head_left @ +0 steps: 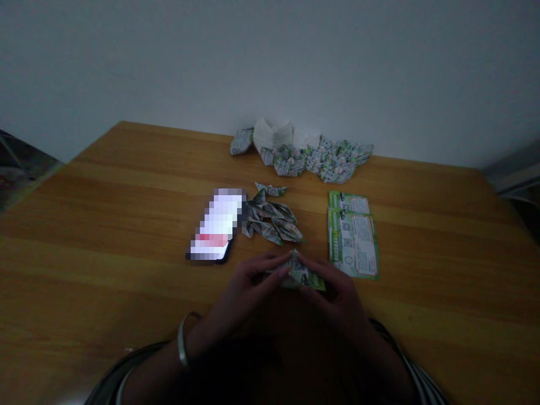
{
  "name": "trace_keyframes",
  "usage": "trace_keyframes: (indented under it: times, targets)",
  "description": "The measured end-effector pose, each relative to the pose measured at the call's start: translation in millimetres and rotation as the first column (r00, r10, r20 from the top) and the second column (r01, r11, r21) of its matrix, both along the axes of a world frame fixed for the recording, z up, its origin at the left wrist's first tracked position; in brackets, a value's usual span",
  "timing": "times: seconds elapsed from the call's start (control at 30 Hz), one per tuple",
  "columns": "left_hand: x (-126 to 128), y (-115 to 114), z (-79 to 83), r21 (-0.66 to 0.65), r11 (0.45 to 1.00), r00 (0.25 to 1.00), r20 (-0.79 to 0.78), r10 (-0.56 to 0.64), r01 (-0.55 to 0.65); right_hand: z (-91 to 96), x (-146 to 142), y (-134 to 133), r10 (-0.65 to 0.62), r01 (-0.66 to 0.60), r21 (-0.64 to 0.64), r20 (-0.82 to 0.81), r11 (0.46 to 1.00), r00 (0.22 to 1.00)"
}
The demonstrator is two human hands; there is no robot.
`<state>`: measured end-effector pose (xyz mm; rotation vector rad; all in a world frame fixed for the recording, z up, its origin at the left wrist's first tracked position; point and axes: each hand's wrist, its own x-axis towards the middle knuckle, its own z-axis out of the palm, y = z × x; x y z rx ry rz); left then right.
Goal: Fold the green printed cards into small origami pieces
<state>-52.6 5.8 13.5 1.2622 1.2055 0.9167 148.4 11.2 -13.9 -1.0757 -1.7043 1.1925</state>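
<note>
Left hand: I see my left hand (240, 292) reaching in from the near edge of the worktop (105, 225), forearm angled to the right. The fingers are stretched long and drawn together, their tips pinched on the left end of the paper (300, 274).
Right hand: my right hand (337, 295) mirrors it from the other side, knuckles up and fingers curled down. Its tips are closed on the right part of the paper.
Grip detail: the light is dim, so I cannot tell where the thumbs sit.
Paper: a small, partly folded green-and-white printed piece. It is held between both hands just above or on the worktop, near the middle of the near edge, with one point sticking up.
Wrist: a pale bangle (182, 340) circles my left wrist.
Folded pieces: a small cluster of folded pieces (272, 222) lies just beyond my hands, towards the worktop's centre.
Phone: a phone (217, 225) with its screen lit lies touching or just beside the left of that cluster.
Leaflets: flat leaflets (352, 233) lie overlapped to the right of the cluster, near my right hand.
Pile: a bigger pile (304, 152) of folded paper sits along the far edge, against the wall (270, 56).
</note>
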Motion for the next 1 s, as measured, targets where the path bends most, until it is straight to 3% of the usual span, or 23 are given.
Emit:
trace_keyframes:
  times: [0.2,0.37,0.6,0.8,1.0]
  targets:
    - [-1.5,0.3,-5.7,0.026,0.999,0.998,-0.049,0.042,-0.041,1.3,-2.0,1.8,-0.090,0.090,-0.024,0.001,0.996,0.996]
    - [0.4,1.3,-1.6,-0.071,0.997,0.999,-0.020,0.030,-0.032,1.9,-5.1,0.0,-0.219,0.214,-0.169,-0.014,0.962,0.976]
    - [-0.9,-0.9,-7.5,-0.123,0.992,0.998,0.050,0.033,-0.027,0.9,-6.9,-3.4,-0.230,0.191,-0.323,-0.085,0.927,0.970]
    - [0.3,-1.3,-6.4,-0.119,0.993,0.988,0.154,0.012,0.007,-1.1,-1.8,-1.4,-0.255,0.223,-0.308,-0.066,0.925,0.965]
    - [2.8,-2.1,-2.9,-0.058,0.998,0.993,0.115,0.011,-0.004,-0.4,-3.6,0.2,-0.248,0.223,-0.277,-0.057,0.935,0.967]
